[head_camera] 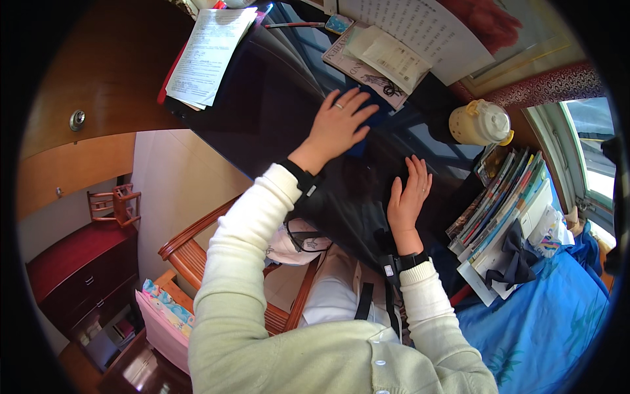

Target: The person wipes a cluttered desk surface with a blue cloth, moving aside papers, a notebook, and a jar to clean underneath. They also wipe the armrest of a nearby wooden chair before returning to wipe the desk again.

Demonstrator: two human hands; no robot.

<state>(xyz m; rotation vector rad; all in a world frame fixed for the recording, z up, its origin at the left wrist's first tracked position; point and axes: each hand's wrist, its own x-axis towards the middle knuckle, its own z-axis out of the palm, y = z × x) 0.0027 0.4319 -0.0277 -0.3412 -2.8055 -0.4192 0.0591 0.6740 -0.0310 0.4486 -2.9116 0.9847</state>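
Observation:
My left hand (342, 120), with a ring on one finger, lies palm down with fingers spread over a dark blue flat item (376, 114) on the glossy dark desk (275, 98). It is partly covered, and I cannot tell what it is. Beyond the fingertips are a booklet (339, 54) and a plastic mailing packet (396, 59) on top of it. My right hand (408, 199), also ringed, is at the desk's near right part, thumb apart from the fingers, holding nothing. Black bands circle both wrists.
Stapled-looking printed sheets (211, 54) lie at the back left. A pen (295, 24) and a small blue case (338, 23) are at the back. To the right stand a lidded bottle (477, 123) and a row of books and magazines (502, 202), with a dark bow (514, 261) beside them.

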